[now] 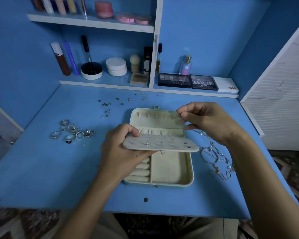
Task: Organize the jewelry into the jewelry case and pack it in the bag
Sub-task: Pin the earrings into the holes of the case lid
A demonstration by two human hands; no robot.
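Centre of the blue desk [59,178], the cream zip-round jewelry case [171,169] lies open; the left hand [123,150] grips its padded cream earring panel [160,144], lifted over the tray. At two o'clock the right hand [209,119] pinches fingertips together; what's between them, can't tell. Silver rings [71,131] cluster at nine o'clock, loose earring studs [109,106] at eleven, tangled silver chains [214,156] at three.

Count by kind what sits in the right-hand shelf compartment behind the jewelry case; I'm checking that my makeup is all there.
Eyeshadow palettes: 2
Perfume bottle: 1
Slim spray vial: 1
White case marked NUDE: 1
Total: 5
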